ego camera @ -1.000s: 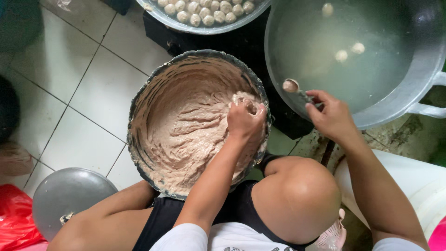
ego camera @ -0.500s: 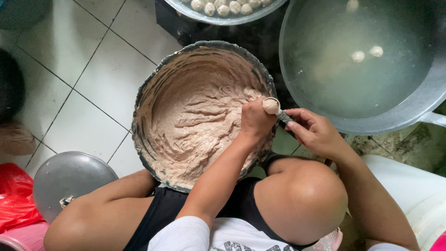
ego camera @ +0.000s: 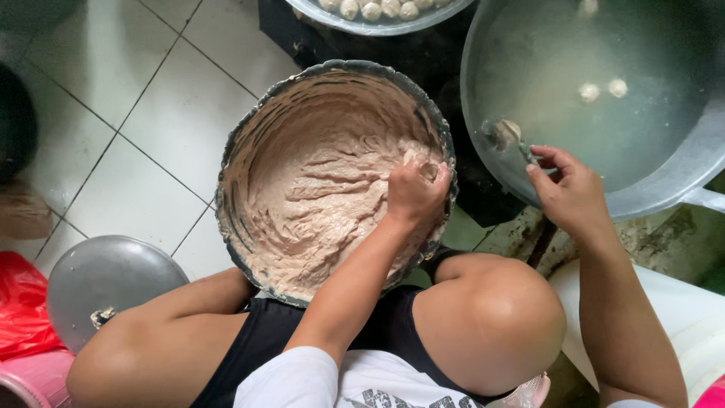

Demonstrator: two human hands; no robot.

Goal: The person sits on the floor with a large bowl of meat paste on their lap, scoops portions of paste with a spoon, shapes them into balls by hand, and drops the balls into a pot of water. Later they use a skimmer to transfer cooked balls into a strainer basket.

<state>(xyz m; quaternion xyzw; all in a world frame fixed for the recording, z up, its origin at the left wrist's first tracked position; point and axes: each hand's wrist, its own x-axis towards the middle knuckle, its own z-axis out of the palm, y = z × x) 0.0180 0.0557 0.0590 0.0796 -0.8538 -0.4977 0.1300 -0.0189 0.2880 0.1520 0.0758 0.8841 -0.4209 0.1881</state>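
Hands at the paste bowl [ego camera: 249, 151] and pot [ego camera: 680, 189].

L to R, all relative to the bowl: red bag [ego camera: 23, 302] & grey lid [ego camera: 106, 283] on the tiles to its lower L; bowl holds pinkish paste [ego camera: 317, 196]. L hand [ego camera: 415, 189] is inside at the bowl's R rim, fingers curled shut round a lump of paste. R of the bowl, R hand [ego camera: 570, 193] pinches a spoon [ego camera: 513, 140] carrying 1 ball over the pot's edge; 2 balls [ego camera: 603, 91] float in the pot's water. Tray [ego camera: 377, 19] of balls sits above the bowl.
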